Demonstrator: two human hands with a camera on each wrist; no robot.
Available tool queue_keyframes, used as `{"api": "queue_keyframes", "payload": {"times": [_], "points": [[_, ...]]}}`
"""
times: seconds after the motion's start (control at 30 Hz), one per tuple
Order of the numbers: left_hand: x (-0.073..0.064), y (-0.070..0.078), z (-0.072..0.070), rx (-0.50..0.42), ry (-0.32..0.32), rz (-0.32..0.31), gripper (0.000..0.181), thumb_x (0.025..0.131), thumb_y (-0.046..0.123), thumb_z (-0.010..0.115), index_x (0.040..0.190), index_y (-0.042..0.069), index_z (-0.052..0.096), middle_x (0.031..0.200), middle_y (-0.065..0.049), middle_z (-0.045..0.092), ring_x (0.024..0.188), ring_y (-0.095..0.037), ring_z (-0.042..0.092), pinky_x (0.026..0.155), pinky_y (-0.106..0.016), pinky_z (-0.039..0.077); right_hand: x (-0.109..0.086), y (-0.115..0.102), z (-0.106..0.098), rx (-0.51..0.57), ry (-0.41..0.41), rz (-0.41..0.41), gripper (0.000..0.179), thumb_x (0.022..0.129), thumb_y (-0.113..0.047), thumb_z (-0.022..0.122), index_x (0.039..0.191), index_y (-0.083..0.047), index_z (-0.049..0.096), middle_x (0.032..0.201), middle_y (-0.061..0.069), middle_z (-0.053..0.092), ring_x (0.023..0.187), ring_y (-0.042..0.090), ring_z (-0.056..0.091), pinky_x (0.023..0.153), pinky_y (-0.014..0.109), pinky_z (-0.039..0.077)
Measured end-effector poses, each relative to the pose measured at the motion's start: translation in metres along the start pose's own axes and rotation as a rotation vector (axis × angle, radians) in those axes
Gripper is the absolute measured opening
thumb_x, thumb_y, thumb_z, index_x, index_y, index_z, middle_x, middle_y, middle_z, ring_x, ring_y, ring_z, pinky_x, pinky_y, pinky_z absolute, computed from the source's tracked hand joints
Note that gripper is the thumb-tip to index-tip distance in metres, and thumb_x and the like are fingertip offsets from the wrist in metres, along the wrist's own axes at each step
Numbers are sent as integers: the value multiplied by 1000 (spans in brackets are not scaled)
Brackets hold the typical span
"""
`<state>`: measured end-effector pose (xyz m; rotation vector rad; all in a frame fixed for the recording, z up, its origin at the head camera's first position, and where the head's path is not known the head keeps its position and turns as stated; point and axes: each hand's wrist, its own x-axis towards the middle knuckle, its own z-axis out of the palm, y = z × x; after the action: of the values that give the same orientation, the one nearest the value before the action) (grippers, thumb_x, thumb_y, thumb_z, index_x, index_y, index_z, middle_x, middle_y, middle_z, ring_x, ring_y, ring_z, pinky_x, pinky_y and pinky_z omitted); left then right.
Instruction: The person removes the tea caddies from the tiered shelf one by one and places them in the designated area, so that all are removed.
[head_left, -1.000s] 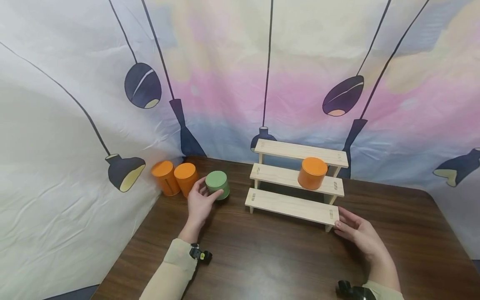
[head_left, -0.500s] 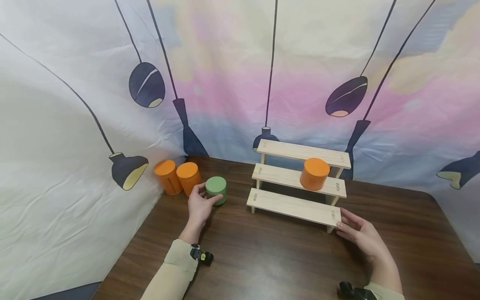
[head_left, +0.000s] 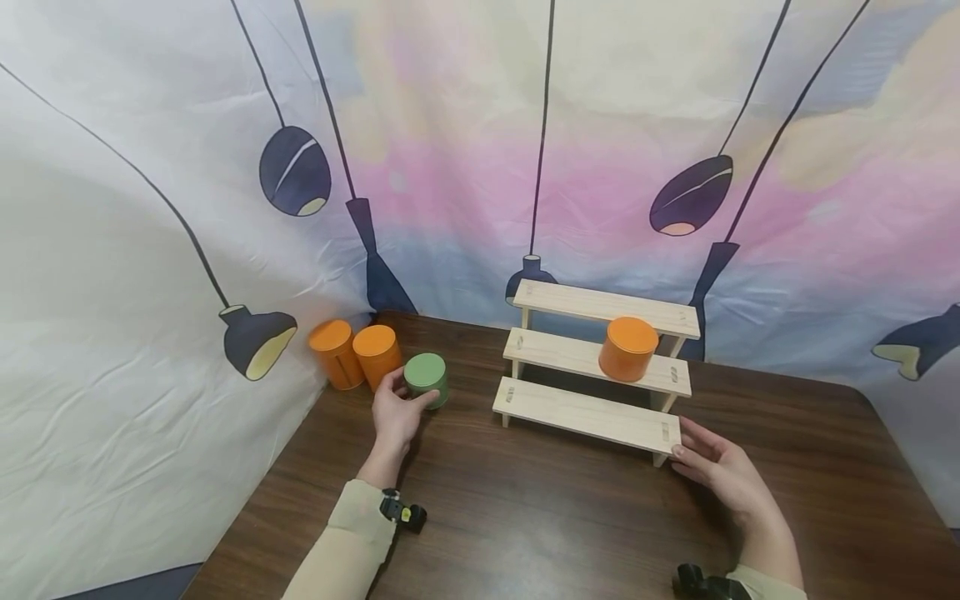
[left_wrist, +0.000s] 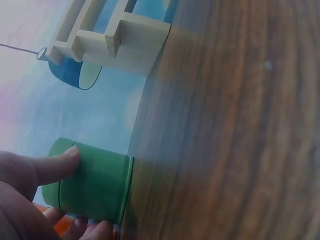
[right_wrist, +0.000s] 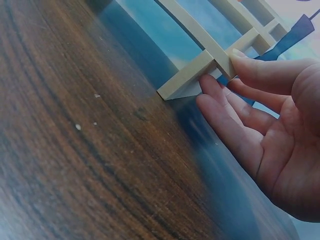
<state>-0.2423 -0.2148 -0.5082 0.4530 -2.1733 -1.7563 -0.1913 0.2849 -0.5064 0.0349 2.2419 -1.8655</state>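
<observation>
My left hand [head_left: 396, 412] grips a small green lidded tin [head_left: 426, 380], thumb on one side and fingers on the other. In the left wrist view the green tin [left_wrist: 95, 177] appears upright, with its base at the tabletop. Just left of it stand two taller orange tins [head_left: 377, 357]. My right hand [head_left: 731, 475] pinches the right end of the lowest step of a three-tier wooden display stand [head_left: 585, 412]. From the right wrist, the thumb lies on top of the board [right_wrist: 222, 62] and fingers are beneath it. A short orange tin [head_left: 628, 350] sits on the middle step, toward its right end.
The stand and tins are on a dark wood-grain table [head_left: 525, 517]. A fabric backdrop [head_left: 465, 167] printed with hanging lamps rises behind the table and along its left side. The stand's top step [head_left: 607, 307] is close to that backdrop.
My left hand has lowered the green tin and brought it slightly left, closer to the orange tins. My right hand stays at the stand's lowest step. The head view has shifted a little.
</observation>
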Motion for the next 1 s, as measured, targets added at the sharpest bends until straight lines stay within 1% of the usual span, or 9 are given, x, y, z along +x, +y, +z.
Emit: {"api": "queue_keyframes", "payload": {"times": [0.2,0.37,0.57,0.67,0.87,1.0], "points": [[0,-1,1,-2,24,-3,73,86,3,89,148,-2,50,141,-22,55,127,-39,54,110,-54,45,-1,1,0,0,3,10,76,108,-13,67,166,7,24,158,42,37,107,1,68,97,33,60],[1,-2,3,-26,48,-24,70,88,3,88,145,-4,48,139,-23,53,125,-38,53,108,-49,45,-1,1,0,-5,11,16,76,108,-14,67,166,6,24,158,42,37,107,0,68,97,33,60],[1,1,2,-49,56,-49,66,89,3,86,142,-4,46,136,-23,52,124,-38,53,106,-48,45,-1,2,-1,-8,8,22,75,108,-14,67,166,6,24,159,42,37,107,0,68,97,34,60],[1,1,2,-51,71,-46,60,89,3,85,136,-3,48,132,-22,53,120,-37,53,103,-47,45,0,2,-1,-7,6,21,75,108,-13,66,166,7,23,159,41,37,107,0,68,97,35,60],[2,0,2,-59,105,-49,49,89,2,85,122,1,49,119,-16,54,112,-32,53,94,-39,45,0,0,1,-8,6,23,75,108,-13,67,167,6,24,159,41,37,108,0,68,98,34,60],[1,1,2,-65,116,-40,46,89,2,86,117,2,50,115,-15,54,109,-32,53,89,-36,44,0,-1,1,-10,2,20,76,108,-14,67,166,6,24,159,41,37,108,1,68,98,34,60]]}}
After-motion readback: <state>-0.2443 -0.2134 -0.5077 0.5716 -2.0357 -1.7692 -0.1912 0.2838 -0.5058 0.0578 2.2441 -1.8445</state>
